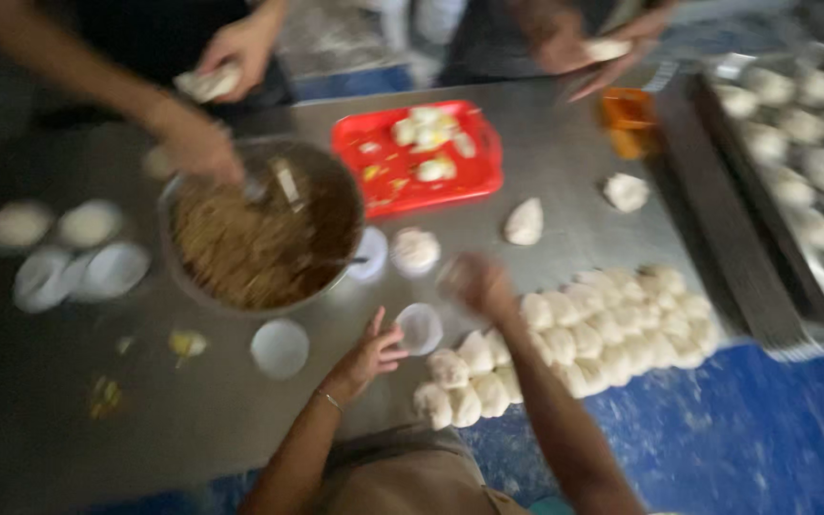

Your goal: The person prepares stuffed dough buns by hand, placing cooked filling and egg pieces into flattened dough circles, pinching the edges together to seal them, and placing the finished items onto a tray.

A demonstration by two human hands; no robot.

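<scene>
1. Nearest us, our left hand (366, 356) rests on the steel table (69, 439), fingers spread and reaching to a flat round dough wrapper (420, 327). The fingertips touch its edge or sit just beside it; nothing is closed in the hand, and the blur keeps us from saying more.
2. Far left on the table we see several flattened white discs (69, 253) laid apart, probably so they do not stick together.
3. Right of them stands a big metal bowl of brown shredded filling (255, 243), central and within reach of everyone. Another person's hand (197, 148) is at its rim, by the utensils stuck in the filling.
4. Behind the bowl sits a red tray (474, 176) with dough scraps on it.
5. Our right hand (477, 283) hovers above the table, just right of the wrapper, curled loosely. It is badly blurred, and we cannot tell whether it holds a piece of dough.
6. Under and right of that arm, dough balls (603, 334) lie packed in touching rows, close at hand for picking.
7. Far right, a metal tray (717, 219) holds spaced pale filled pieces (803, 124).
</scene>
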